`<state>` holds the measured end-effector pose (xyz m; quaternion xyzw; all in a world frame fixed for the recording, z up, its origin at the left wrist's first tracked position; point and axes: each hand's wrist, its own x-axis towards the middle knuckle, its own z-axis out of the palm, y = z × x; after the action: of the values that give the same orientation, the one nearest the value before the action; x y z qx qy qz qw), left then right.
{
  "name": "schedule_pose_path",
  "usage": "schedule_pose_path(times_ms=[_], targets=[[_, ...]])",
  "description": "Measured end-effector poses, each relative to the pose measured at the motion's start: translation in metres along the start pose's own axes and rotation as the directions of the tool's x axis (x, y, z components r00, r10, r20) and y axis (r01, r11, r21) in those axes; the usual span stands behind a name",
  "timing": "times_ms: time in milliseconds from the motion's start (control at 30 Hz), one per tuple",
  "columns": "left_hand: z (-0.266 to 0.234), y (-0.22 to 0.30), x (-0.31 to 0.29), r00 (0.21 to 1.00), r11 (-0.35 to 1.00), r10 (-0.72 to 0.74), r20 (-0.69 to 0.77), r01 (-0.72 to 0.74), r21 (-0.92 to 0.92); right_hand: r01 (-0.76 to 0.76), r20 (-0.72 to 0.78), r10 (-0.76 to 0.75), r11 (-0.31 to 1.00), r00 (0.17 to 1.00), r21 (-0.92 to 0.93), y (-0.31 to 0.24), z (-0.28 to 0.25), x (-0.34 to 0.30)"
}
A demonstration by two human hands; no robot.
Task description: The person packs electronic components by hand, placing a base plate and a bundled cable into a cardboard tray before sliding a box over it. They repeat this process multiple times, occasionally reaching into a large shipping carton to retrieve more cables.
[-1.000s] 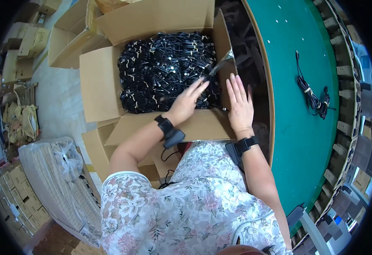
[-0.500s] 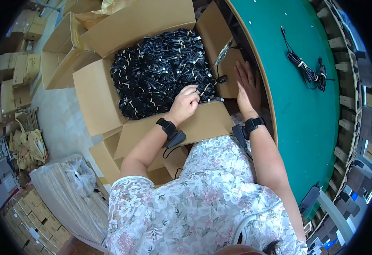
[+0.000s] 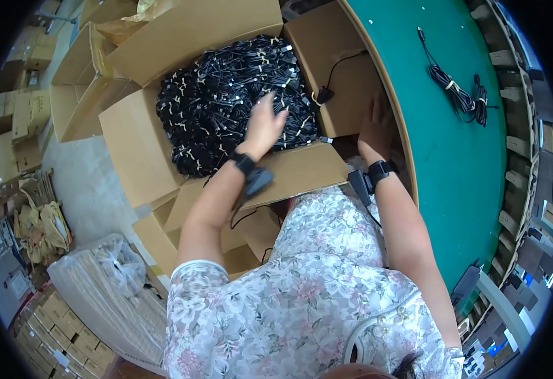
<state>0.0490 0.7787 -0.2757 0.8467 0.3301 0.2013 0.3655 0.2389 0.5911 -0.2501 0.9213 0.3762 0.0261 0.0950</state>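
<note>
Bundles of black cables [image 3: 226, 95], tied with pale bands and tipped with light metal plugs, fill the open cardboard box [image 3: 139, 148]. Over the right half of this pile is my left hand [image 3: 265, 128], slightly blurred, thumb and fingers apart and nothing seen in it. My right hand [image 3: 375, 131] reaches into shadow below the table's edge, just right of the box; its fingers look stretched out. Against the box's right flap [image 3: 308, 38] hangs a loose black cable end [image 3: 324, 95]. One plug [image 3: 326, 140] sticks out over the box's near right corner.
A green-topped table [image 3: 440, 189] runs along the right, with two tied black cable bundles [image 3: 456, 95] on it. Another open carton [image 3: 74, 95] stands at the left. Plastic-wrapped flat sheets [image 3: 103, 297] and stacked small cartons [image 3: 55, 322] lie at the lower left.
My left hand has moved left and away from the box's near right corner, its fingers spreading. My right hand has shifted slightly right, deeper into the shadow. The cable end at the right flap has shifted.
</note>
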Motion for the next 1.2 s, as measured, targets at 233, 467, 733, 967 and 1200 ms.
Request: schedule_pose_path(times_ms=[233, 467, 733, 967, 1200], targets=[[0.089, 0.049, 0.035, 0.925, 0.976, -0.198, 0.325, 0.218, -0.027, 0.091, 0.041, -0.094, 0.992, 0.995, 0.085, 0.01, -0.004, -0.007], [0.013, 0.051, 0.002, 0.945, 0.665, 0.011, 0.327, 0.237, -0.708, 0.035, -0.018, -0.034, 0.997, 0.999, 0.071, 0.008, 0.006, -0.009], [0.012, 0.099, 0.06, 0.911, -0.244, -0.123, 0.394, 0.357, -0.902, 0.042, 0.018, -0.046, 0.986, 0.999, 0.163, -0.001, -0.004, -0.006], [0.03, 0.099, 0.043, 0.605, 0.271, -0.257, 0.754, 0.794, -0.545, 0.028, 0.05, -0.041, 0.971, 0.998, 0.237, 0.006, 0.002, -0.008], [-0.011, 0.13, 0.001, 0.733, 0.382, -0.163, 0.661, 0.664, -0.642, 0.1, -0.05, -0.094, 0.986, 0.994, 0.134, 0.007, 0.0, -0.012]])
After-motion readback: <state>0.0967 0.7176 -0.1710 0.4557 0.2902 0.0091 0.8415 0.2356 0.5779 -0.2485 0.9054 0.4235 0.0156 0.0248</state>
